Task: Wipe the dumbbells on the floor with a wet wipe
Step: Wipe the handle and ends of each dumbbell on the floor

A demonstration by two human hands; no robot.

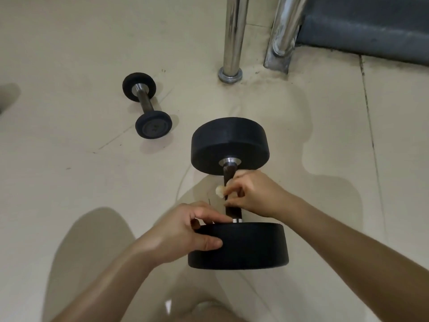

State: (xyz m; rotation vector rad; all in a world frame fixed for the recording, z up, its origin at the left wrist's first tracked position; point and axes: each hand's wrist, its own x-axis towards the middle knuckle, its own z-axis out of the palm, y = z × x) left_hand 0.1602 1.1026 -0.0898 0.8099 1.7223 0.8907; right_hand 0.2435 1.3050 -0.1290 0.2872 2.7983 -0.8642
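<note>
Head view: a large black dumbbell (pixel 234 194) lies on the cream tiled floor (pixel 69 170) just below the middle of the frame, its handle running from 12 to 6 o'clock. One weight sits at the far end and the other at the near end.

The right hand (pixel 253 196) comes in from 4 o'clock and is closed around the dark handle between the two weights. Its fingers (pixel 232 184) pinch a small crumpled wet wipe (pixel 219 191) against the bar, and a bit of the wipe pokes out on the 9 o'clock side.

The left hand (pixel 185 231) comes in from 7 o'clock and grips the near weight at its 9 o'clock edge, thumb on the outer rim and the other fingers curled over the inner face by the steel collar.

A smaller dumbbell (pixel 147 108) lies well apart at about 10 o'clock, untouched. Two shiny metal posts (pixel 233 36) rise from the floor at 12 to 1 o'clock, beside a dark grey mat (pixel 371 26).
</note>
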